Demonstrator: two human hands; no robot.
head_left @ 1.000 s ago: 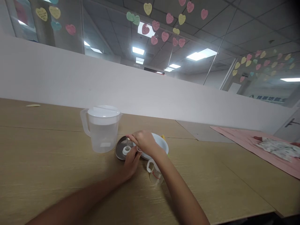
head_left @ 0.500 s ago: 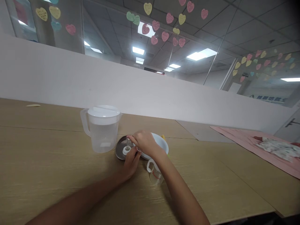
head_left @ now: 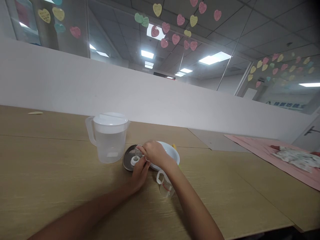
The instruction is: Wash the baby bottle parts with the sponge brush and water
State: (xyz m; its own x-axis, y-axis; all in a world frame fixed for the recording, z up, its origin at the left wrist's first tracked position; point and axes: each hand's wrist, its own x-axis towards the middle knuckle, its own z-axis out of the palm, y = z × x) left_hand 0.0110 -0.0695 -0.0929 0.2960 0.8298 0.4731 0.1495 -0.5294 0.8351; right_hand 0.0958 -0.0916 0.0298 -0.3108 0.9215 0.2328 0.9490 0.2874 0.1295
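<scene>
A small clear bottle-like item with a white collar (head_left: 135, 159) rests on a dark round plate (head_left: 128, 158) on the wooden table. My left hand (head_left: 140, 173) reaches in from below, its fingertips touching the white collar. My right hand (head_left: 154, 153) is curled above it, fingers pinched on the clear upper part. A white bowl (head_left: 170, 153) lies just behind my right hand. A clear measuring cup with a white handle (head_left: 163, 183) stands under my right forearm.
A translucent lidded pitcher of water (head_left: 109, 136) stands left of the plate. A low white partition (head_left: 100, 90) runs along the table's far side. A pink cloth with a patterned item (head_left: 295, 156) lies at the right. A yellow slip (head_left: 35, 112) lies far left.
My right hand has shifted slightly right and down over the small item. The left hand and everything else stay as they were.
</scene>
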